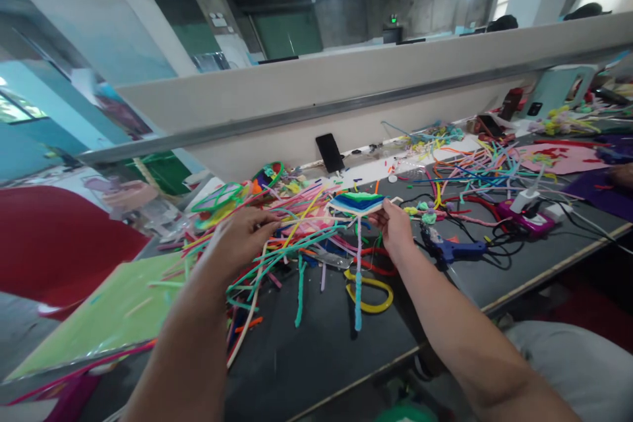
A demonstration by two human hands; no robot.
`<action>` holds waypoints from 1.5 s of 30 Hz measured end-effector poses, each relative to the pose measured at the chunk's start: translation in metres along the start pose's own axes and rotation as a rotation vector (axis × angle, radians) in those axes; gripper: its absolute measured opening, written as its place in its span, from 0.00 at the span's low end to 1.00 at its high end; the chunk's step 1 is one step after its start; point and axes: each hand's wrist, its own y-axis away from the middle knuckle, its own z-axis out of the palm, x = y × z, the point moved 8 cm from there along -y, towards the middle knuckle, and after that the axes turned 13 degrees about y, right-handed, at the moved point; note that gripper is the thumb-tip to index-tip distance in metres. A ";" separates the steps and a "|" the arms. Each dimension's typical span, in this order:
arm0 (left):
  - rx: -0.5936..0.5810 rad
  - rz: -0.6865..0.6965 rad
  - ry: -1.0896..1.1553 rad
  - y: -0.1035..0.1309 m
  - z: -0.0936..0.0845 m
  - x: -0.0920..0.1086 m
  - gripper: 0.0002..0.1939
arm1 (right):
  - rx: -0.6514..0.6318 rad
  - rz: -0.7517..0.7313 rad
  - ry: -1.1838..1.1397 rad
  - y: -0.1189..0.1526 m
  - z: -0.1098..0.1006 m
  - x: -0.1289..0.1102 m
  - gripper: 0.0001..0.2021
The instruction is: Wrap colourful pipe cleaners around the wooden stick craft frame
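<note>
My right hand [397, 232] pinches the right end of a small layered craft piece [359, 203] made of green, blue and white pipe cleaners. From its underside hangs a fuzzy stem [359, 277], pale at the top and light blue below. My left hand [244, 241] is at the left, above a tangled heap of colourful pipe cleaners [301, 237], thumb and fingers closed around a white pipe cleaner [250, 316]. That strand trails down toward the table; its part inside the fingers is hidden. Below the craft piece lie yellow-handled scissors [370, 300] and a red-handled tool [378, 260].
A blue glue gun [457, 250] lies to the right, near a purple power strip [527, 217] with cables. A phone [330, 153] leans at the back partition. A green sheet [109, 310] covers the left side. Another person's hand [622, 176] shows at the far right.
</note>
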 end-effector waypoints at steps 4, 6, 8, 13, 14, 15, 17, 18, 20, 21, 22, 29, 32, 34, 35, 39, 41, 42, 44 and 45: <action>-0.117 0.090 0.002 0.000 0.039 0.018 0.11 | -0.032 0.033 0.020 0.000 0.003 0.009 0.09; -0.102 0.165 0.039 0.001 0.054 0.028 0.10 | -0.052 0.053 0.046 0.001 0.007 0.013 0.10; -0.040 0.243 0.050 0.003 0.065 0.035 0.10 | -0.064 0.076 0.086 0.004 0.010 0.015 0.12; 0.086 0.375 0.037 0.008 0.088 0.044 0.10 | -0.147 0.031 0.123 0.012 0.023 0.011 0.14; 0.093 0.386 0.026 0.009 0.092 0.046 0.10 | -0.165 0.027 0.114 0.013 0.025 0.011 0.15; 0.093 0.397 0.015 0.009 0.096 0.048 0.10 | -0.178 0.032 0.107 0.015 0.026 0.011 0.16; 0.099 0.413 -0.013 0.010 0.100 0.052 0.10 | -0.193 0.052 0.105 0.017 0.028 0.013 0.16; 0.111 0.417 -0.030 0.011 0.100 0.053 0.10 | -0.197 0.060 0.115 0.018 0.029 0.014 0.16; 0.145 0.426 -0.059 0.011 0.098 0.055 0.10 | -0.203 0.053 0.145 0.020 0.029 0.013 0.16; 0.156 0.432 -0.066 0.012 0.096 0.055 0.10 | -0.204 0.040 0.163 0.020 0.029 0.012 0.17; 0.163 0.439 -0.065 0.012 0.095 0.056 0.10 | -0.204 0.021 0.180 0.021 0.030 0.011 0.17; 0.300 0.457 0.116 0.015 0.077 0.058 0.09 | -0.287 -0.109 0.255 0.026 0.038 0.004 0.16; 0.315 0.444 0.155 0.015 0.072 0.056 0.09 | -0.320 -0.108 0.247 0.028 0.041 0.004 0.16; 0.318 0.430 0.157 0.014 0.067 0.054 0.08 | -0.338 -0.088 0.232 0.028 0.042 0.004 0.16; 0.325 0.423 0.156 0.014 0.065 0.054 0.08 | -0.345 -0.081 0.223 0.028 0.042 0.004 0.16; 0.393 0.420 0.165 0.014 0.052 0.053 0.08 | -0.370 -0.055 0.198 0.028 0.044 0.004 0.17; 0.394 0.429 0.177 0.014 0.051 0.054 0.08 | -0.413 -0.027 0.197 0.030 0.047 0.006 0.17; 0.384 0.434 0.183 0.014 0.052 0.054 0.08 | -0.446 -0.010 0.190 0.032 0.049 0.007 0.17; 0.370 0.433 0.190 0.014 0.054 0.052 0.08 | -0.520 0.021 0.155 0.038 0.055 0.007 0.17; 0.373 0.427 0.189 0.014 0.054 0.051 0.08 | -0.546 0.036 0.129 0.040 0.057 0.006 0.16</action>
